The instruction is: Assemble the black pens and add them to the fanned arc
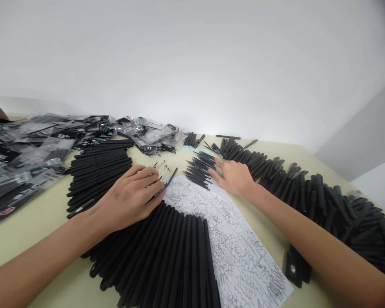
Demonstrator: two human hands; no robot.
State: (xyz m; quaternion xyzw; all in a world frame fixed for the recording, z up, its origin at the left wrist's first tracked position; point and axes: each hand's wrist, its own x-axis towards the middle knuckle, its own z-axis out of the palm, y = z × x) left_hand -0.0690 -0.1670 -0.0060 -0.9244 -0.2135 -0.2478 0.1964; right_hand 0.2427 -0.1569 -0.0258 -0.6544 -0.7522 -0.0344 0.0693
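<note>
Left hand (130,199) over thin black pens (165,179), fingers (147,173) together, grip unclear; right hand (234,177) on pen pile (199,169), fingers apart, beside scribbled paper (234,239) on desk (54,222).

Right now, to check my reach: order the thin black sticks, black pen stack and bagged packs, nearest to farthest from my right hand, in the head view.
1. Thin black sticks: at the fingertips of the right hand.
2. Black pen stack: left, beside the left hand.
3. Bagged packs: far left.

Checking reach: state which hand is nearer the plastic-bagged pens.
Left. The left hand lies right of the plastic-bagged pens; the right hand lies much farther right.
</note>
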